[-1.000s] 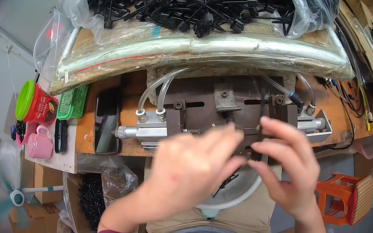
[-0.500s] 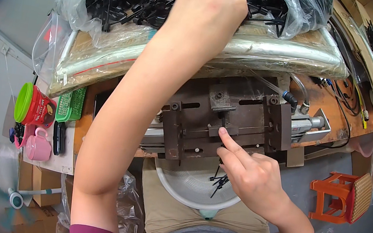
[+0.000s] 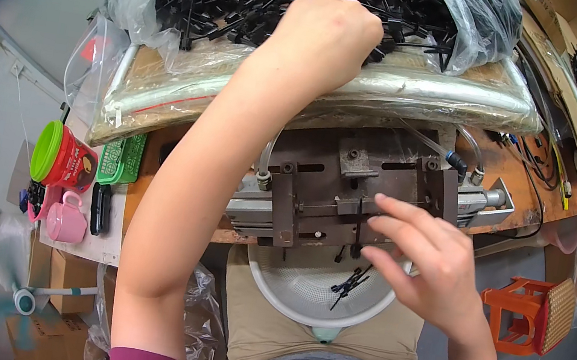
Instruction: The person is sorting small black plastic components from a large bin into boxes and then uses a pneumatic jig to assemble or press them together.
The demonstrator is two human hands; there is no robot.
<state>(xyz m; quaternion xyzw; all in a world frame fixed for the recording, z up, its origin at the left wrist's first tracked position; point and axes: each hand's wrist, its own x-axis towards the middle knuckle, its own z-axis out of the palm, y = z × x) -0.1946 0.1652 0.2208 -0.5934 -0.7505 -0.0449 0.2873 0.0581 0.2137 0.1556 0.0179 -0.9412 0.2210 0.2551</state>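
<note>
My left hand [image 3: 330, 44] is curled, knuckles up, at the near edge of a heap of small black plastic pieces with thin stems [image 3: 257, 3]. Its fingertips are hidden beneath it. My right hand [image 3: 427, 260] is open, fingers apart, just right of the centre of a dark metal fixture [image 3: 319, 158]. Close to its fingertips, a slim black piece [image 3: 359, 226] stands out at the fixture's small centre block [image 3: 349, 206]. On my lap below, a white perforated basin [image 3: 286, 283] holds several black pieces [image 3: 347, 287].
Clear plastic [image 3: 474, 28] lines the box around the heap. Air cylinders [image 3: 480, 200] and hoses flank the fixture. Left stand a red tub [image 3: 71, 159], a green basket [image 3: 126, 157] and a pink mug [image 3: 66, 221]. An orange stool [image 3: 525, 315] is at right, a fan [image 3: 24, 300] lower left.
My right hand has lifted its fingertip off the fixture's centre block, moved right and spread its fingers. My left hand has come slightly nearer at the heap. The whole view has shifted a little.
</note>
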